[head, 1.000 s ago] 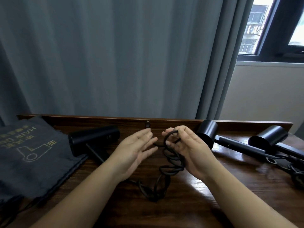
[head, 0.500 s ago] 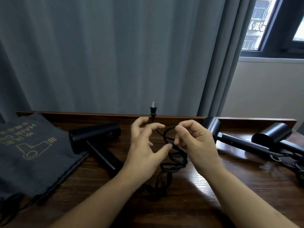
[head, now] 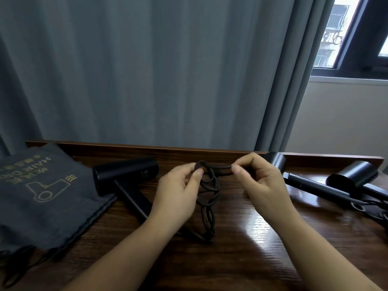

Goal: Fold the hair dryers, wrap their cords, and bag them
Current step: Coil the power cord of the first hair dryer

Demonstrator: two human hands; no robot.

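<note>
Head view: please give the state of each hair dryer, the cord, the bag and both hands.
Left hair dryer: unfolded, lying on table.
Middle hair dryer: unfolded, lying.
Right hair dryer: lying; fold unclear.
Cord: coiled in loops, held up.
Bag: flat, holds nothing visible.
Left hand: pinches loops.
Right hand: pinches cord end.

The right hand (head: 259,181) covers the cord (head: 210,190) end it pinches; whether the plug sits there cannot be determined. The left forearm hides the lower handle of the left hair dryer (head: 126,175). The third hair dryer (head: 354,175) and its tangled cable run off the right edge. The bag (head: 42,196) is cut off at left, its small print illegible.
</note>
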